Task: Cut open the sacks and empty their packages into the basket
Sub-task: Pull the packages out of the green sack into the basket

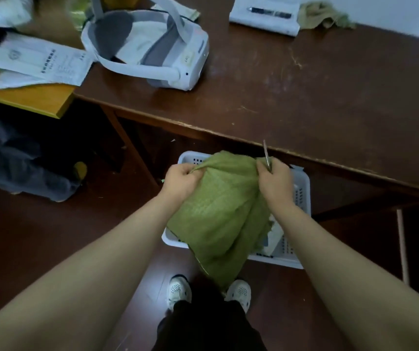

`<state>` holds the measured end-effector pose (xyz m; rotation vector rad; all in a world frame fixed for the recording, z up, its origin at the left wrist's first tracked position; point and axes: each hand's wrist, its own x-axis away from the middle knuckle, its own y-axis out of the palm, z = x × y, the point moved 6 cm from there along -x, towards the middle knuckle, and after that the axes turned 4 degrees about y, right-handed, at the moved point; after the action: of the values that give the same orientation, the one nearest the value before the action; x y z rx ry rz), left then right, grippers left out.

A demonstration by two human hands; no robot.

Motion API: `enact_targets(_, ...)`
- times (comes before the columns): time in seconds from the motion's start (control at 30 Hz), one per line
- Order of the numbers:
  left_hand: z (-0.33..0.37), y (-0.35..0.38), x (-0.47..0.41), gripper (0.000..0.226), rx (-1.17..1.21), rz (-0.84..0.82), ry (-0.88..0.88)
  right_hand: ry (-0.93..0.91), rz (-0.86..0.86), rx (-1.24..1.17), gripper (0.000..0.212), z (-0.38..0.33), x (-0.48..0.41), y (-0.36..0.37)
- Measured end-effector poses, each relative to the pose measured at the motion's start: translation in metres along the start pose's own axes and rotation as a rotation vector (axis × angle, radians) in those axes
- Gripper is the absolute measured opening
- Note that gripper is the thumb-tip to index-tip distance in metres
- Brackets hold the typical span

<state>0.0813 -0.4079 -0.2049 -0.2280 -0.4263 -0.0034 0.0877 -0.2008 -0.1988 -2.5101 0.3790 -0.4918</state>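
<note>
Gripping the green sack (218,219) by its two upper corners, the person hangs it straight over the white basket (302,188), which sits on the floor directly beneath both hands. The left hand (181,182) bunches one corner of the woven cloth in curled fingers. The right hand (275,183) pinches the opposite corner and, in the same fist, also holds the scissors (266,154), whose blade pokes up above the knuckles and away from the cloth.

Holding the corners apart and high looks meant to let the sack's lower end droop into the basket, so that the contents slide out by their own weight. Having the scissors in hand probably spares setting them down between sacks.

Below the right wrist, a few pale packages (275,239) show in the basket beside the sack's hanging edge. Whether more are inside the sack cannot be told. Beyond the hands runs the edge of a dark wooden table (304,97), with a white headset (152,51) lying on it, well beyond the left hand.
</note>
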Motion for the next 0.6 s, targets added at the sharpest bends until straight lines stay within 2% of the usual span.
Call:
enact_targets(0.07,0.018,-0.004,0.003,0.019,0.087,0.004,0.051,-0.067,0.024,-0.033,0.032,-0.015,-0.002,-0.006)
enact_targets(0.17,0.039,-0.004,0.011,0.013,0.070,-0.012,0.040,-0.028,-0.011,0.019,0.027,-0.023,0.001,-0.013)
enact_targets(0.27,0.060,-0.010,0.017,0.011,0.106,-0.012,0.101,-0.095,0.097,-0.100,0.029,-0.045,-0.004,-0.032)
enact_targets(0.4,0.071,-0.011,0.023,0.010,0.039,0.002,0.121,-0.051,0.059,0.012,0.020,-0.049,-0.002,-0.045)
enact_targets(0.6,0.092,-0.025,0.031,0.004,0.076,0.075,0.177,-0.094,0.150,-0.031,0.030,-0.069,0.007,-0.070)
